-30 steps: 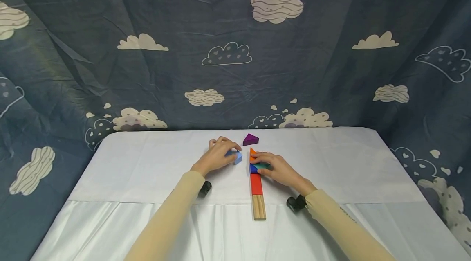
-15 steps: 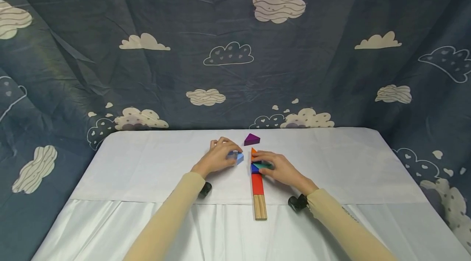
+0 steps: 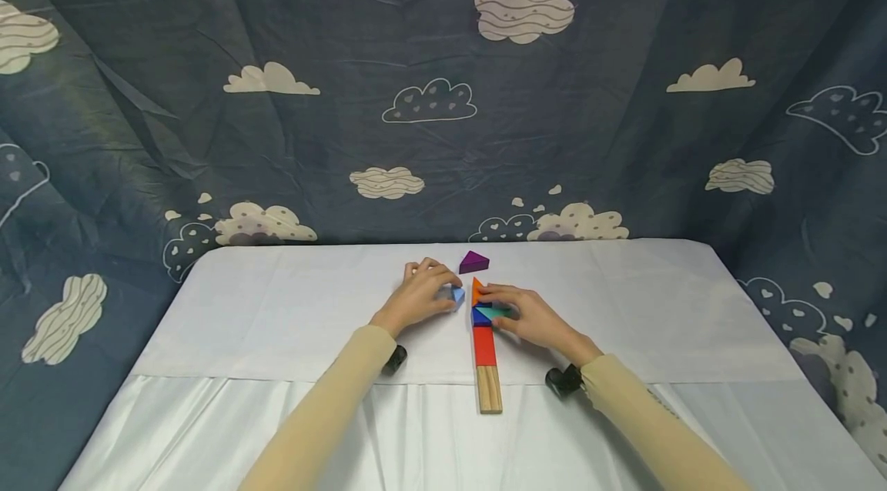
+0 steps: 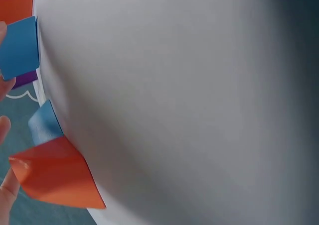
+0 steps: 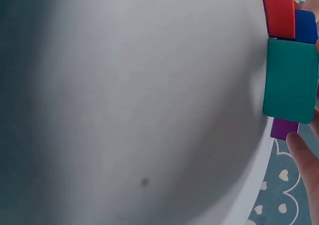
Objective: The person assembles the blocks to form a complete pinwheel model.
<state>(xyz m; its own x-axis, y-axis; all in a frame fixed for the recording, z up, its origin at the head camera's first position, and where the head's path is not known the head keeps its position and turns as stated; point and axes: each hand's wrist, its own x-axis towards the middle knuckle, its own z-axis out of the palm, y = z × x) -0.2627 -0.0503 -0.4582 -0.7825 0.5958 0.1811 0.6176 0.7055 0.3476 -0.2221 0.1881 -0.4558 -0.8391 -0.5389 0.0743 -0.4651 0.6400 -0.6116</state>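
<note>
My left hand [image 3: 418,297] pinches a light blue block [image 3: 458,295] between thumb and fingers, just left of a row of blocks. In the left wrist view, an orange block [image 4: 60,175] and a smaller blue piece [image 4: 46,124] show near the other fingers; the hand hides them from the head view. My right hand [image 3: 532,318] holds a teal triangular block [image 3: 493,312] against the row's right side. Beside it lie a dark blue piece [image 3: 480,318] and an orange triangular block [image 3: 476,291], partly covered by the fingers. A red block [image 3: 484,346] continues the row nearer me.
At the near end of the row lies a natural wooden block [image 3: 489,389]. A purple triangular block [image 3: 474,263] sits beyond the row, close to the far edge of the white-covered table [image 3: 624,306]. Behind hangs a dark cloth [image 3: 589,129] with cloud prints.
My left hand has shifted slightly right, carrying the light blue block closer to the row. My right hand stays almost where it was on the teal block.
</note>
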